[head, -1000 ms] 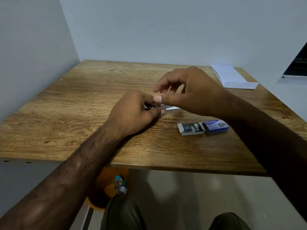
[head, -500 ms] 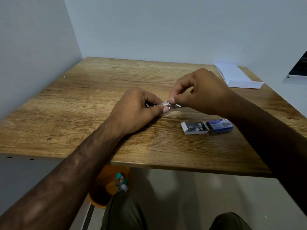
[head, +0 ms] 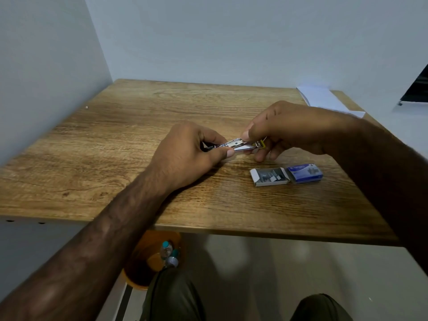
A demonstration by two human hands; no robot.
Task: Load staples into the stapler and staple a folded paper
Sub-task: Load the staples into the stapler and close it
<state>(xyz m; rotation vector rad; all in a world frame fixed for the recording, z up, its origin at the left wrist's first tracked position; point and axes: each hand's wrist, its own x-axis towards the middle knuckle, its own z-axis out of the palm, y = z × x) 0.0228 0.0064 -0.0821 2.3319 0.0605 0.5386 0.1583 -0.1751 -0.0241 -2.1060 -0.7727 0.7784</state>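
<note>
A small metal stapler (head: pixel 238 145) with a yellow end is held just above the wooden table (head: pixel 115 140) between both hands. My left hand (head: pixel 185 156) grips its left end with thumb and fingers. My right hand (head: pixel 284 128) pinches its right part from above, thumb on the metal top; a yellow piece sticks out under the fingers. An open staple box (head: pixel 269 177) with grey staples lies to the right, its blue sleeve (head: pixel 304 173) beside it. The folded white paper (head: pixel 324 99) lies at the far right corner.
Walls close the table in on the left and at the back. Below the front edge stands an orange bin (head: pixel 148 258) with bottles in it, and my knees show at the bottom. A dark window edge (head: pixel 416 89) is at the right.
My right hand came down from above the stapler and took hold of its right part. The yellow end now shows. My left hand kept its grip.
</note>
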